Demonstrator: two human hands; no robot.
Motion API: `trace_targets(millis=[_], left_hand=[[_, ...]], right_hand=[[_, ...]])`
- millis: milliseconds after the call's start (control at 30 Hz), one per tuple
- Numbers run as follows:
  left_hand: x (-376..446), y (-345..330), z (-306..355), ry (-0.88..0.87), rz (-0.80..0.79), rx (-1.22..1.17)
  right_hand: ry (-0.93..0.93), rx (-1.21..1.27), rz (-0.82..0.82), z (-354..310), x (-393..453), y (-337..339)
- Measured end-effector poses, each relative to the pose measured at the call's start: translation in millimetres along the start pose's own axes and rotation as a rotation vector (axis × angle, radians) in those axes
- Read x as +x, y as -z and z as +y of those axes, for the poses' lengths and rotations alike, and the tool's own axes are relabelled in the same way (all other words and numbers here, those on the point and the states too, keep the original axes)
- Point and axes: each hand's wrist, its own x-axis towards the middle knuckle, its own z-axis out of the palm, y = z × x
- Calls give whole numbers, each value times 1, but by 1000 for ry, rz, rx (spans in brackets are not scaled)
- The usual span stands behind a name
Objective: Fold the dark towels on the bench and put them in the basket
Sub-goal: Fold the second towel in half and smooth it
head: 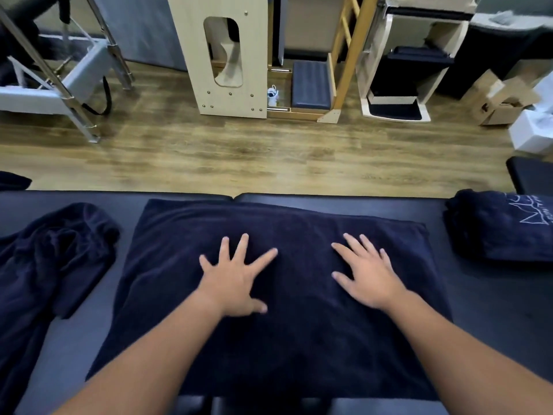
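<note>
Both hands are lying flat, grips released, on the spread towel (287, 265) at frame centre: left hand (232, 280), right hand (366, 275), on the counter (484, 295).

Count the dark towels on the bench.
3. One towel lies spread in the middle under both hands, one lies crumpled at the left, one folded at the right. More may lie outside the frame.

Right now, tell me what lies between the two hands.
Head view: only bare dark towel between left hand and right hand; both rest flat on it.
</note>
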Motion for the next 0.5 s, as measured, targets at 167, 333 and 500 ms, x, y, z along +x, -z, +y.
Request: trace_targets(millis=[167,333,500], left_hand=[[12,-3,21,101,-87,-30],[16,-4,20,107,-77,2],[10,-10,14,74,-32,11]], right_hand=[[-385,83,-11,26,19,4],[-495,172,-26,25,36,13],[-161,-65,42,1,6,-20]])
